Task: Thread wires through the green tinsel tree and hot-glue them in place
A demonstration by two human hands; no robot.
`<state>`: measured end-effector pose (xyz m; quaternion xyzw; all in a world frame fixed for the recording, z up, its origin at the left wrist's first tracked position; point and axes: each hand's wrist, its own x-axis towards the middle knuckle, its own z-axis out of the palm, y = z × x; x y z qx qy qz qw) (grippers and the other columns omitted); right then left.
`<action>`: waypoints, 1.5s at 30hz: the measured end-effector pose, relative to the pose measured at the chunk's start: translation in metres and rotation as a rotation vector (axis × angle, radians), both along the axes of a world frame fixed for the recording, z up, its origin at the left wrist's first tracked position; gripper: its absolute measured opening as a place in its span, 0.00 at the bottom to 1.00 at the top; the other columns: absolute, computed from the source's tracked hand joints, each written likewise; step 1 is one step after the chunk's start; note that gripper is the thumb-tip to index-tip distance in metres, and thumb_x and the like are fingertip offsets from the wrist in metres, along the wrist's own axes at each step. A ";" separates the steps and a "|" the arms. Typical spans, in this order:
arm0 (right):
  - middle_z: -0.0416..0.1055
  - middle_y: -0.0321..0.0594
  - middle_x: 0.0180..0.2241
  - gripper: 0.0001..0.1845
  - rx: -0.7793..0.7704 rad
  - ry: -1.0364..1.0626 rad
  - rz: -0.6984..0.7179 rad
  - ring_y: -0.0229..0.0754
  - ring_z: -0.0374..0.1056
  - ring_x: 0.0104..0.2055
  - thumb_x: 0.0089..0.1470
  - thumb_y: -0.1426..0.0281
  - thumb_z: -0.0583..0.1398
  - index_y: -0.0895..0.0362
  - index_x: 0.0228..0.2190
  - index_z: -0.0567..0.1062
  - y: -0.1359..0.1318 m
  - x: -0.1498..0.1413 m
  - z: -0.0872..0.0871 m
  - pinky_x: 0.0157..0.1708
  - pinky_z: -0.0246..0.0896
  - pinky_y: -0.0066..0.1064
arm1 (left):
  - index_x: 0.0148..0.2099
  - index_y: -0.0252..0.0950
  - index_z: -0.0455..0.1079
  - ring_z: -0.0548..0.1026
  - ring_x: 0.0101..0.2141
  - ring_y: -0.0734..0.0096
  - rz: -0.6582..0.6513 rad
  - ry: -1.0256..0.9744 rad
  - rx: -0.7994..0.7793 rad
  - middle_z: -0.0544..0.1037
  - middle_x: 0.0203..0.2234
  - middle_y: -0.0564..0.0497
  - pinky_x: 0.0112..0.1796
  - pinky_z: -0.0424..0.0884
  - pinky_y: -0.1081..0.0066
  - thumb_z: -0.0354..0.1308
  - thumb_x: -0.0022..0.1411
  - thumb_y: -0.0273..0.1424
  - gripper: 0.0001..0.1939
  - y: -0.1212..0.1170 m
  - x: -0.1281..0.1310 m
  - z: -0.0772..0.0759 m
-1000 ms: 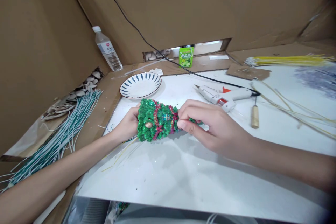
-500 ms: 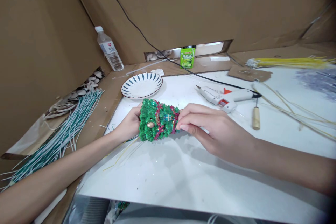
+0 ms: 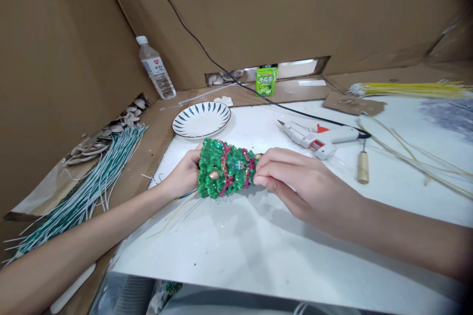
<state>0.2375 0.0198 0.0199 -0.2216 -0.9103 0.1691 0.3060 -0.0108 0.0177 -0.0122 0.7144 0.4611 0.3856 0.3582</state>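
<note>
A small glittery green Christmas tree ornament (image 3: 218, 170) with red garland bands and gold and blue bits lies on its side in the air above the white board. My left hand (image 3: 187, 172) grips its wide base from behind; most of those fingers are hidden by the tree. At the narrow right end, my right hand (image 3: 295, 177) is closed, with thumb and fingertips pinched on the tree's top. Thin yellow wires (image 3: 170, 219) trail beneath the base. A white hot glue gun (image 3: 314, 138) lies beyond my right hand, and a wooden-handled awl (image 3: 363, 165) is beside it.
A striped plate (image 3: 201, 120) stands behind the tree. Bundles of green-white wires (image 3: 88, 184) lie left, yellow ones (image 3: 410, 89) far right. A water bottle (image 3: 158, 70) and green packet (image 3: 265, 81) stand by the cardboard wall (image 3: 295, 10). The glue gun's black cord crosses the back.
The whole view has shifted slightly. My right fingers have moved a little at the tree's tip, and a gold bit there shows more. Both hands keep hold of the tree.
</note>
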 end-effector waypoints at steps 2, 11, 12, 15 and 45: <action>0.64 0.38 0.29 0.13 0.021 -0.013 0.009 0.34 0.58 0.34 0.60 0.71 0.49 0.61 0.26 0.68 0.000 0.000 0.000 0.34 0.55 0.28 | 0.30 0.34 0.74 0.69 0.39 0.63 0.002 0.008 -0.008 0.75 0.32 0.48 0.45 0.66 0.65 0.64 0.49 0.38 0.12 0.000 -0.001 -0.001; 0.67 0.39 0.32 0.08 -0.005 -0.011 0.076 0.34 0.61 0.36 0.55 0.78 0.53 0.62 0.28 0.72 -0.004 -0.001 -0.001 0.36 0.58 0.26 | 0.28 0.34 0.74 0.68 0.42 0.62 -0.027 -0.034 0.010 0.75 0.34 0.47 0.48 0.64 0.63 0.64 0.49 0.38 0.11 0.002 -0.002 -0.004; 0.67 0.39 0.32 0.09 0.001 -0.001 0.085 0.34 0.61 0.36 0.56 0.77 0.53 0.62 0.28 0.72 -0.004 -0.001 -0.002 0.36 0.58 0.27 | 0.28 0.34 0.74 0.68 0.42 0.62 -0.030 -0.043 0.011 0.74 0.34 0.47 0.48 0.63 0.63 0.64 0.48 0.37 0.11 0.002 -0.001 -0.003; 0.67 0.40 0.31 0.12 0.016 0.006 0.085 0.34 0.60 0.35 0.59 0.74 0.51 0.62 0.27 0.72 -0.004 -0.004 -0.003 0.37 0.58 0.28 | 0.28 0.34 0.74 0.68 0.42 0.63 -0.029 -0.059 0.006 0.74 0.35 0.47 0.49 0.63 0.64 0.65 0.48 0.37 0.10 0.001 -0.001 -0.002; 0.67 0.42 0.28 0.07 0.225 0.126 0.017 0.37 0.61 0.33 0.54 0.73 0.57 0.63 0.27 0.72 -0.002 -0.014 -0.006 0.33 0.61 0.31 | 0.35 0.34 0.73 0.69 0.28 0.68 -0.013 -0.109 -0.062 0.73 0.24 0.50 0.32 0.67 0.68 0.64 0.44 0.48 0.23 -0.003 0.004 0.005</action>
